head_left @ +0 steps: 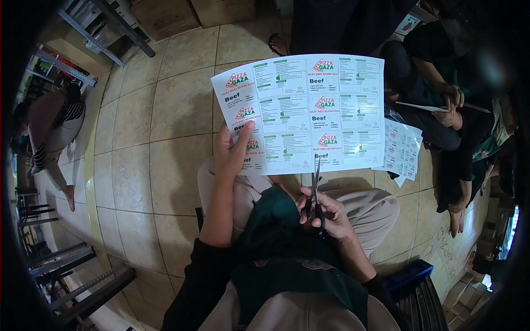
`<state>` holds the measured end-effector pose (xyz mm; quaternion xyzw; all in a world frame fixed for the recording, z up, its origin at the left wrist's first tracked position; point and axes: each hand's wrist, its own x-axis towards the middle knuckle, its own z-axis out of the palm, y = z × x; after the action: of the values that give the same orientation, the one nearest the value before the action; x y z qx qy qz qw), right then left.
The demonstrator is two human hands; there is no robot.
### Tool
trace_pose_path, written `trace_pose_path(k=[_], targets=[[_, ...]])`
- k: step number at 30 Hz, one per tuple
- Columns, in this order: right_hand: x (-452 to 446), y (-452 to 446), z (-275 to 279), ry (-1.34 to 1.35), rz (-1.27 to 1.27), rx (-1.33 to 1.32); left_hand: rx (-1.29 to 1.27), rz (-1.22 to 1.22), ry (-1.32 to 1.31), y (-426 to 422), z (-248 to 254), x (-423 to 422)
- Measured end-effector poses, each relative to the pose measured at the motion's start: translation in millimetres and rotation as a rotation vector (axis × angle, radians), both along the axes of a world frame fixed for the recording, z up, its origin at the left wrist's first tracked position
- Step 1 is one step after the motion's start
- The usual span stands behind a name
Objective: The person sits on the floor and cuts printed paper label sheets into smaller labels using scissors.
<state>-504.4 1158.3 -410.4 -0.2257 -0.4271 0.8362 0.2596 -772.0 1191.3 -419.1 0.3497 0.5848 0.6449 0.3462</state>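
Two bare hands work well apart above a person's lap: the left hand (237, 148) pinches the left edge of a printed label sheet (301, 117), thumb on top, while the right hand (327, 212) is closed around the handles of black-handled scissors (315, 193). The sheet is held up over the floor, its long axis running left to right across the person's front, its print upright to the wearer. Two columns of labels read "Pizza Gaza" and "Beef". The scissors point away from the body, their long axis nearly square to the sheet's near edge; the blades overlap that edge near its middle, though whether they bite into the paper cannot be told.

Beige square tiles cover the floor (132, 171), crossed near its left side by a yellowish strip (91, 182). More printed sheets (406, 151) lie just beyond the held sheet's right edge. At right, a co-worker's hands (450, 110) hold white paper (419, 106). Another person (55, 121) is down low at the far left, near metal shelving (83, 36).
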Motion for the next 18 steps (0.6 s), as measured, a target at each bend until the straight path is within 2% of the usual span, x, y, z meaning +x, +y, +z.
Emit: trace_pose_path(k=[18], targets=[[0.1, -0.3, -0.7, -0.013, 0.002, 0.007, -0.002, 0.003, -0.028, -0.3, 0.1, 0.5]])
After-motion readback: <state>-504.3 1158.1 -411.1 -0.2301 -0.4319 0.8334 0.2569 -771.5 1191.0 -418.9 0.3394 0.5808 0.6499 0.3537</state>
